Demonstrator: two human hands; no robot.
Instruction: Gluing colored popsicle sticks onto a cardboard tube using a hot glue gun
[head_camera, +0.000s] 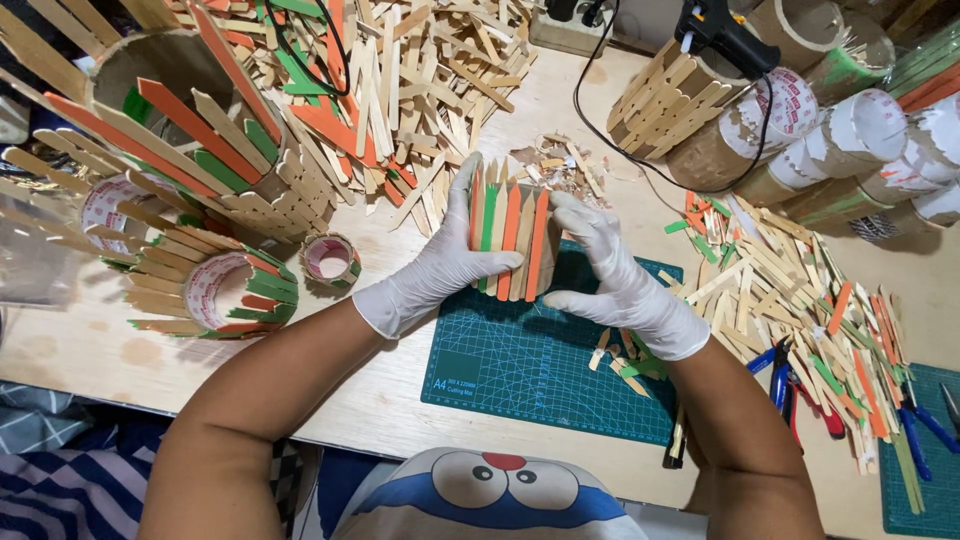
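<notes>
Both gloved hands grip a stick-covered tube.
The left hand (435, 265) and right hand (620, 275) clasp the tube (510, 240) above the green cutting mat (530, 370), on the counter (100, 350).

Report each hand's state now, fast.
Left hand: closed on the stick-covered tube, gripping its left side.
Right hand: closed on the same tube, gripping its right side.

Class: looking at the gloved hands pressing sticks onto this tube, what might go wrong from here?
1. The sticks on the tube may shift unevenly under the left hand and right hand.
2. The glue gun cord trails near the hands; a snag might pull it.
3. Loose sticks beside the mat could get knocked off.
</notes>
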